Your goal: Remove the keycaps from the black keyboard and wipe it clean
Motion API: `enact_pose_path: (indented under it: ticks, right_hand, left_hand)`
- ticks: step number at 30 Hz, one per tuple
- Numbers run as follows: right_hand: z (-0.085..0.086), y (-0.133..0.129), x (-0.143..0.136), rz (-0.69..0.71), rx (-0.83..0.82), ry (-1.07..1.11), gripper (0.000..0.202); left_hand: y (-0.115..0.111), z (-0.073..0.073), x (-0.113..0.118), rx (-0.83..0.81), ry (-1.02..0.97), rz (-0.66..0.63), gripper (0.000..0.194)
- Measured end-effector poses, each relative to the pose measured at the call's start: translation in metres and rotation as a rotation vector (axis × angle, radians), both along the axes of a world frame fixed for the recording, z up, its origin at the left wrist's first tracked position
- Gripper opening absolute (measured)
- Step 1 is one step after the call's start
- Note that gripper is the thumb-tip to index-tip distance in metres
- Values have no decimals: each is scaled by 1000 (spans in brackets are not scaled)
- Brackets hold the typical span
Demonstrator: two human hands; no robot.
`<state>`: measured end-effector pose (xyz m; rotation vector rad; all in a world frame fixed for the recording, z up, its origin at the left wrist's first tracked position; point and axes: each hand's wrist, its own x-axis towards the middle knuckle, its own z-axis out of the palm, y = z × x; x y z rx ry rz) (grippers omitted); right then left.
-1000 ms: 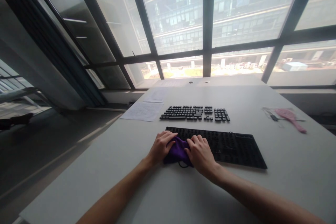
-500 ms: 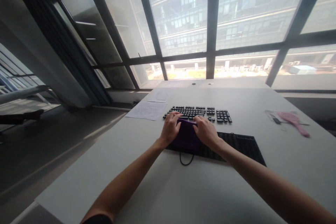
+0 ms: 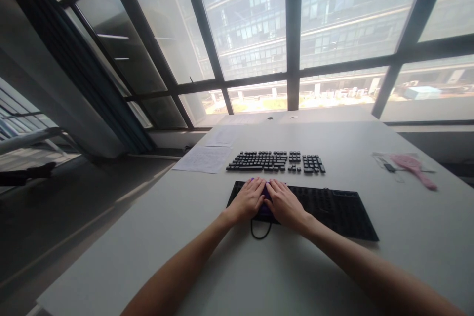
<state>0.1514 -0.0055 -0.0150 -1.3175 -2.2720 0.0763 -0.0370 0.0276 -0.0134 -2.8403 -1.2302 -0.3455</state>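
A black keyboard base (image 3: 331, 212) with its keycaps off lies across the white table in front of me. On its left part rests a purple cloth (image 3: 265, 210), mostly covered by my hands. My left hand (image 3: 246, 200) holds the cloth's left side, its fingers close together and pointing away from me. Beside it, my right hand (image 3: 284, 202) has hold of the cloth's right side, with the thumbs near each other. Bits of purple show at the fingertips. A cable loop (image 3: 261, 236) sticks out at the base's near edge.
Black keycaps (image 3: 259, 161) stand in keyboard order beyond the base. Printed papers (image 3: 202, 159) lie to the left. At right, a pink handled item (image 3: 411, 165) lies by a clear bag and a small dark object (image 3: 389, 167). Windows rise behind the table.
Both hands have come back toward me with the cloth, from the base's far edge onto the base. They are closer together, and more of the cloth is covered.
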Motion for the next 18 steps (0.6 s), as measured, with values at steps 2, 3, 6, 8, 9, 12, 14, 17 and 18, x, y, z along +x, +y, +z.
enact_pose_path:
  ticks: [2,3,6,8,9,12,14,17,18]
  right_hand:
    - [-2,3,-1,1,-12,-5,52]
    - [-2,4,-1,0,-17,-8,51]
    - [0,5,-1,-2,-20,-6,48]
    - [0,4,-2,-2,-15,-4,45]
    - [1,4,-2,-4,-12,-5,45]
    - [1,2,-2,-10,-2,-11,43]
    - [0,2,-2,-8,5,-19,43]
    - [0,1,-2,-9,13,-35,43]
    - [-1,1,-2,-11,17,-40,44]
  left_hand:
    - [0,1,0,-5,16,-1,53]
    - [0,2,1,-7,18,-2,52]
    - [-1,2,1,-3,21,-1,51]
    - [-1,0,1,-2,30,-1,52]
    - [0,0,1,-4,35,-2,52]
    - [2,-2,-1,-17,36,-11,55]
    - [4,-2,-3,-34,24,-19,56]
    - [6,1,-5,-75,-2,-34,57]
    - [6,2,-5,-86,-10,-36,57]
